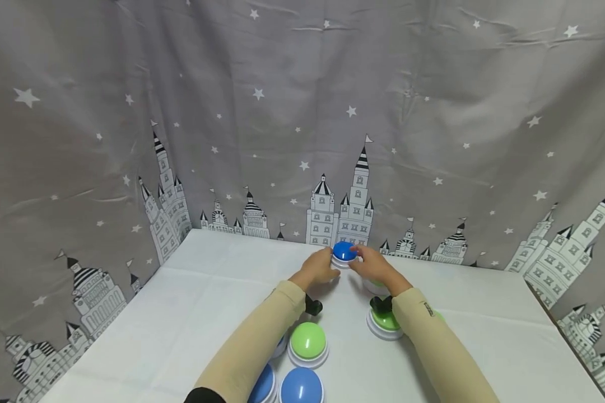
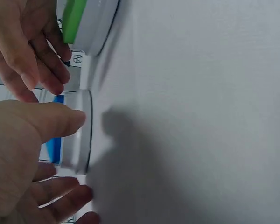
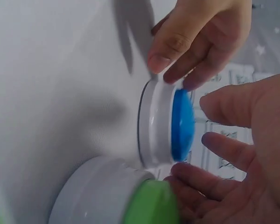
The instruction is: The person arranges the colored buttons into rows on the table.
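A blue dome push button [image 1: 344, 250] with a white round base stands at the far edge of the white table. My left hand [image 1: 319, 267] is at its left side, thumb and fingers spread apart. On the other side is my right hand [image 1: 375, 266], its fingertips close to the dome and base. In the right wrist view the blue button [image 3: 183, 126] sits between both hands, with a gap between the right thumb and the dome. Whether the lower fingers touch the base is hard to tell. A green button [image 3: 151, 205] stands beside it, partly hidden by the right hand in the head view.
Nearer on the table [image 1: 181, 313], a green button [image 1: 308, 340] stands by a blue button [image 1: 301, 386] and others partly behind the left sleeve. Another green button [image 1: 385, 322] is beneath the right forearm. A grey curtain [image 1: 282, 112] with printed castles hangs behind the table.
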A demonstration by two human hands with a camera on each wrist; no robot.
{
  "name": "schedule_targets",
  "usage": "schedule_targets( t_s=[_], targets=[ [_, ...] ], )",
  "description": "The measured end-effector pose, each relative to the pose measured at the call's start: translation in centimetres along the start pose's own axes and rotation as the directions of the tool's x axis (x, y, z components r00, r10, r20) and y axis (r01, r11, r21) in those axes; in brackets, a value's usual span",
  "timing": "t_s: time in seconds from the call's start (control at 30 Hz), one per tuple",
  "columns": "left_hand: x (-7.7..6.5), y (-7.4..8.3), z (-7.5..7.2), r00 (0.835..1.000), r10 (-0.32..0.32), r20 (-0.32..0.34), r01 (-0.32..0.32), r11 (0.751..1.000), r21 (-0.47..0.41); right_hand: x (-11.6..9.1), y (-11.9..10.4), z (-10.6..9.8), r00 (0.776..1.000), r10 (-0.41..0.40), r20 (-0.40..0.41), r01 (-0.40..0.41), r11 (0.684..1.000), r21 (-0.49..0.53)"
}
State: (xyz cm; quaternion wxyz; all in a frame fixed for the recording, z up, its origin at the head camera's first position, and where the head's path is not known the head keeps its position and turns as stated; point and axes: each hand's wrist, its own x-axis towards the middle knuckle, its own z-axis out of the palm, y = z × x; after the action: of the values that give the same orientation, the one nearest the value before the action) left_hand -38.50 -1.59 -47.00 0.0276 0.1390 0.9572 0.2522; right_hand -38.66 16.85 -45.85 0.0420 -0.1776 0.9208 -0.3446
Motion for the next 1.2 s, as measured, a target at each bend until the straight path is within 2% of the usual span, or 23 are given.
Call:
schedule_targets(
  t_s=[0.1,0.2,0.37,0.5,0.6,0.8,1.03,1.2],
  targets=[
    [0.8,-0.4,1.0,0.998,-0.031,-0.052,0.031,0.999,0.013,0.9,0.3,0.3,0.997,0.076,-0.004,-0.076,0.997,0.016],
    [1.2,-0.9,1.8,0.993,-0.039,-0.112,0.039,0.999,0.002,1.6,0.8,0.8,0.993,0.113,-0.022,-0.112,0.994,0.014],
    [1.1,-1.1,2.7,0.983,-0.028,-0.181,0.020,0.999,-0.044,2.0,1.8,1.7,0.995,0.090,-0.042,-0.091,0.995,-0.029],
    [1.4,-1.5,2.9,0.981,0.003,-0.194,-0.021,0.996,-0.087,2.0,1.8,1.9,0.995,0.076,-0.068,-0.079,0.996,-0.038],
    [1.7,-1.7,3.0,0.978,0.030,-0.208,-0.055,0.992,-0.117,1.8,1.6,1.7,0.994,0.075,-0.076,-0.075,0.997,-0.005],
    [1.8,-2.0,2.5,0.967,0.082,-0.240,-0.110,0.988,-0.108,1.6,1.0,1.4,0.996,0.049,-0.072,-0.045,0.998,0.052],
    [0.8,-1.2,1.0,0.953,0.127,-0.276,-0.149,0.987,-0.058,0.4,-0.2,0.7,0.996,-0.028,-0.087,0.029,0.999,0.014],
    [-0.6,-0.5,0.4,0.952,0.152,-0.266,-0.168,0.985,-0.038,-1.0,-1.0,0.0,0.993,-0.088,-0.074,0.085,0.996,-0.039]
  ],
)
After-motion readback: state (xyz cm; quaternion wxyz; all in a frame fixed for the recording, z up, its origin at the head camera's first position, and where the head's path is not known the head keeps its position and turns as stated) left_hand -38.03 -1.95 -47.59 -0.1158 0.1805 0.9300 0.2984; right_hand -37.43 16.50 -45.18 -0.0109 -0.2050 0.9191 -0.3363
